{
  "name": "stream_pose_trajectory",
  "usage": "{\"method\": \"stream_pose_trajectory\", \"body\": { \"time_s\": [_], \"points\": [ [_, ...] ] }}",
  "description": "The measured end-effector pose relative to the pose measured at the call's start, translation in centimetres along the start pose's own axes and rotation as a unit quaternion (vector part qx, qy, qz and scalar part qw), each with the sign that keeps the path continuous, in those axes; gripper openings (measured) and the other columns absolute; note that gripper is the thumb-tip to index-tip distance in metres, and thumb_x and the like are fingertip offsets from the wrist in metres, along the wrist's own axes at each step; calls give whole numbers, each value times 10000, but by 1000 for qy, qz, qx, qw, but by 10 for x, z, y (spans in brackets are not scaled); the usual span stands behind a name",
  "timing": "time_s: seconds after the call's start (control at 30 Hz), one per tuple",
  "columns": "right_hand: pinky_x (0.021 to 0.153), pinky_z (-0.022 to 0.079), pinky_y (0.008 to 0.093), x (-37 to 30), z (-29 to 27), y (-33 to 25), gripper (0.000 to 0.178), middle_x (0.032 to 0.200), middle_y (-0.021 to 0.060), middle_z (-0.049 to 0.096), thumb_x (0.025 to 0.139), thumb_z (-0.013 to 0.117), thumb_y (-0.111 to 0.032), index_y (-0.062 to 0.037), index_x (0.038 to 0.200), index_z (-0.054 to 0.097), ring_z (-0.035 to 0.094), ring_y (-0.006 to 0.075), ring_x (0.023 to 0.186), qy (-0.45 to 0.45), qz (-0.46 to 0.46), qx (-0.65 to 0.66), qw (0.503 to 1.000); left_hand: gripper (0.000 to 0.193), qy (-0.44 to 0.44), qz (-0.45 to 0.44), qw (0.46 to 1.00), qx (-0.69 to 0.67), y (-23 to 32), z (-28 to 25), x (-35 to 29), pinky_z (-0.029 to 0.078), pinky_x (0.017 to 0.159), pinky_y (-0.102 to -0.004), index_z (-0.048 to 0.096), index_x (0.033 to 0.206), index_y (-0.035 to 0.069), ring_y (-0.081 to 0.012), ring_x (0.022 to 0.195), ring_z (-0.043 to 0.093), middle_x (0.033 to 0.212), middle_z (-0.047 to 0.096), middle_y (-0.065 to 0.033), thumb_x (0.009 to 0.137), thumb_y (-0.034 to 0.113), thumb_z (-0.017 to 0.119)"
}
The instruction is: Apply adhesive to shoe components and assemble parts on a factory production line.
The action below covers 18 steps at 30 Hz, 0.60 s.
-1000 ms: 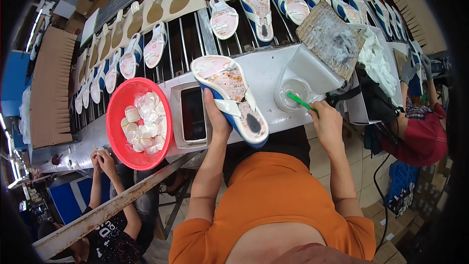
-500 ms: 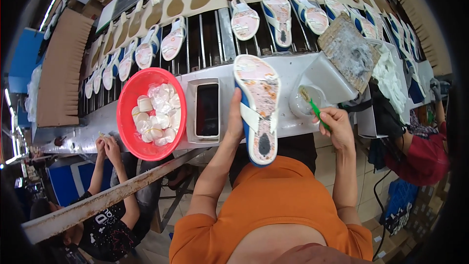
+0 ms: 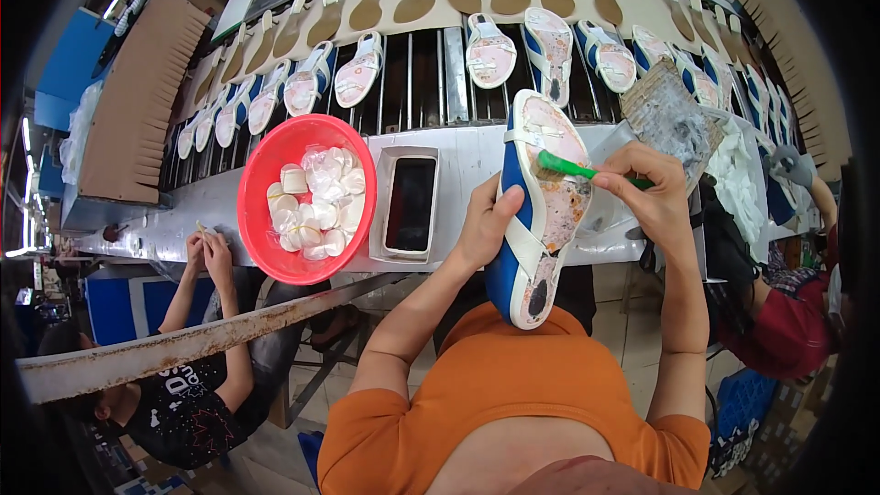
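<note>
My left hand (image 3: 489, 223) grips a sandal (image 3: 557, 206) by its blue side, with the thumb over the edge near the white strap. The sandal is tilted, its speckled pinkish upper face toward me and a dark oval at the heel end. Between the fingers of my right hand (image 3: 649, 185) is a small green-handled brush (image 3: 579, 168). Its head rests over the front half of the sandal's face; the bristles point down toward that face. A clear container (image 3: 605, 211) is mostly hidden behind the sandal and my right hand.
A red basin (image 3: 246, 211) of white round pads and a white box (image 3: 379, 211) holding a dark phone stand left. Sandals (image 3: 359, 71) line a roller rack, with tan insoles (image 3: 417, 3) behind. A stained board (image 3: 674, 119) lies right. Co-workers sit on either side.
The brush has left the clear container and moved up and left onto the sandal. My left hand has shifted the sandal right and tilted it more on its side.
</note>
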State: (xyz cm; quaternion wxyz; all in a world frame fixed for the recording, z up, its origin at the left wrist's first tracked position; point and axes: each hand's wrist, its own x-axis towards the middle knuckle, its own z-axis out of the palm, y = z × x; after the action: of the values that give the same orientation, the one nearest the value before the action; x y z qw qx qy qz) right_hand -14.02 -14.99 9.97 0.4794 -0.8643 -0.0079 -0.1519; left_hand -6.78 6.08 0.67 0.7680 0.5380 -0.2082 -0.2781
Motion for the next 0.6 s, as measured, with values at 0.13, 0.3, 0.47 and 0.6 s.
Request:
{"method": "stream_pose_trajectory", "body": {
  "time_s": [0.13, 0.3, 0.47, 0.6],
  "points": [
    [591, 394, 228, 13, -4, 2, 116, 706, 36, 617, 794, 729, -70, 32, 802, 674, 535, 78, 656, 1, 22, -33, 999, 556, -5, 21, 1000, 15, 5, 3, -2, 462, 744, -242, 561, 1127, -49, -109, 854, 574, 965, 633, -75, 909, 462, 539],
    [545, 359, 237, 28, -6, 2, 95, 691, 23, 640, 790, 730, -106, -15, 785, 703, 490, 73, 599, 43, 10, -42, 998, 566, -19, 30, 998, 49, 8, 4, -1, 466, 739, -248, 563, 1139, -42, -115, 838, 580, 952, 638, -83, 897, 470, 547],
    [562, 384, 247, 30, -14, -1, 103, 708, 52, 623, 753, 750, -55, 15, 781, 680, 521, 102, 617, -36, -82, -39, 995, 565, -20, 13, 999, 30, 13, 1, -2, 463, 732, -242, 563, 1138, -43, -107, 833, 577, 954, 638, -77, 897, 468, 545],
    [557, 387, 248, 28, -21, -5, 136, 710, 54, 616, 729, 765, -44, 32, 780, 665, 534, 113, 624, -73, -90, -42, 992, 551, -17, 4, 1000, -6, 12, 2, 1, 457, 722, -234, 566, 1129, -43, -100, 824, 573, 947, 636, -66, 906, 459, 532]
  ]
}}
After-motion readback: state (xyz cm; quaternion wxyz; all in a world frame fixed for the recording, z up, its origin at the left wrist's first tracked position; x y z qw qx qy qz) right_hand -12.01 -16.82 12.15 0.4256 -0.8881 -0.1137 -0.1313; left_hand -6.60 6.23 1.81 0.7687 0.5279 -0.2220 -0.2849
